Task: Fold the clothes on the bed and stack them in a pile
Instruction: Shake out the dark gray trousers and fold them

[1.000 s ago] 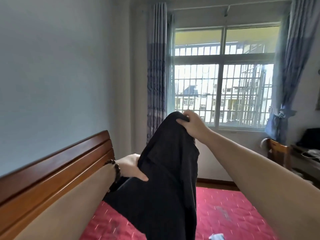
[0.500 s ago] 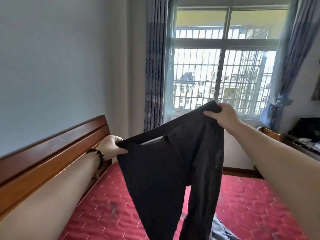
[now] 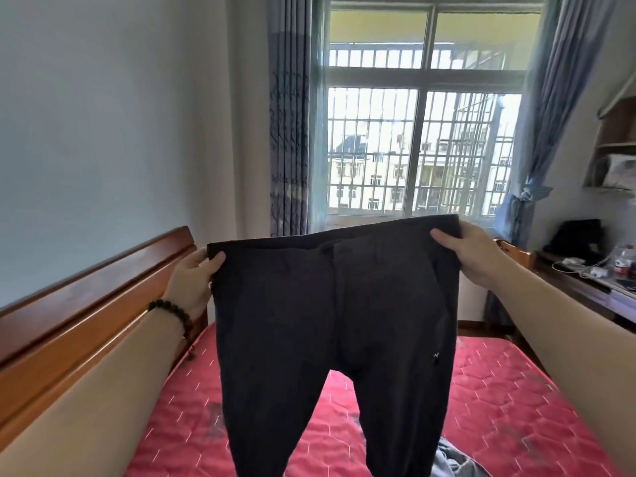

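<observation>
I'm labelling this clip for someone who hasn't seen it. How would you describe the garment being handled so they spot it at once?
Over the red quilted bed, in front of the barred window, black trousers hang spread wide. The left hand and right hand each pinch a waistband corner. Unlike the grey-blue garment crumpled on the bed, they are off the mattress, both legs dangling.
</observation>
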A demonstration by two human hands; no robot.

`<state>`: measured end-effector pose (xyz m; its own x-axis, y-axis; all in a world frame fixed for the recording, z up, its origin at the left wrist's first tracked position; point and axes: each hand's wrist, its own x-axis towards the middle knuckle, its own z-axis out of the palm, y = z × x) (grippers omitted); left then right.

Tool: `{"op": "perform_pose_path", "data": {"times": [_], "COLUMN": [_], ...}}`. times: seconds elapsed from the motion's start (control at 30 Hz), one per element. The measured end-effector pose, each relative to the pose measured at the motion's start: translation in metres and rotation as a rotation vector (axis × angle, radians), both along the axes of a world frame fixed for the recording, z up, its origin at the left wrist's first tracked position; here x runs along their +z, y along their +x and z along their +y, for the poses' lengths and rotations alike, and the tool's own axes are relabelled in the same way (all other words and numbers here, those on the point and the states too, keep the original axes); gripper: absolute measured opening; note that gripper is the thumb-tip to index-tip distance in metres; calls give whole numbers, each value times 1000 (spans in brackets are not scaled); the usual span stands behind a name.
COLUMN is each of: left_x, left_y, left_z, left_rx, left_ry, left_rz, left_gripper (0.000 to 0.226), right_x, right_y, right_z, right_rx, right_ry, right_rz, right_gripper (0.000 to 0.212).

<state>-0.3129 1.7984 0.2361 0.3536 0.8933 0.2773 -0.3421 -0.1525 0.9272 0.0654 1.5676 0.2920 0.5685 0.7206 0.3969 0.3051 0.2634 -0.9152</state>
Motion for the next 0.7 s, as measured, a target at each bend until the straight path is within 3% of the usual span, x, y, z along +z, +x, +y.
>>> {"op": "perform_pose_path", "data": {"times": [0.1, 0.2, 0.33, 0.43, 0.57, 0.7], "left_x": [0, 2, 9, 20, 35, 41], "left_y": [4, 14, 40, 61, 86, 98], "left_z": [-1, -14, -43, -75, -134, -190], "left_rx": [-107, -171, -68, -19, -111, -157], "left_ry": [-54, -155, -211, -171, -186, -42], "left_rz": [12, 24, -59, -43, -97, -38], "left_gripper": [18, 21, 20, 23, 28, 33], "right_x": [-16, -29, -31, -24, -21, -18], "right_y": [-4, -15, -46, -92, -157, -203], "right_z": [-2, -3, 7, 13, 6, -19], "right_rx": [9, -166, -324, -214, -12, 250], "right_ry": [37, 79, 90, 122, 190, 223], "right_rz": [162, 289, 390, 434, 449, 599], "right_gripper": [21, 25, 12, 12, 17, 28]}}
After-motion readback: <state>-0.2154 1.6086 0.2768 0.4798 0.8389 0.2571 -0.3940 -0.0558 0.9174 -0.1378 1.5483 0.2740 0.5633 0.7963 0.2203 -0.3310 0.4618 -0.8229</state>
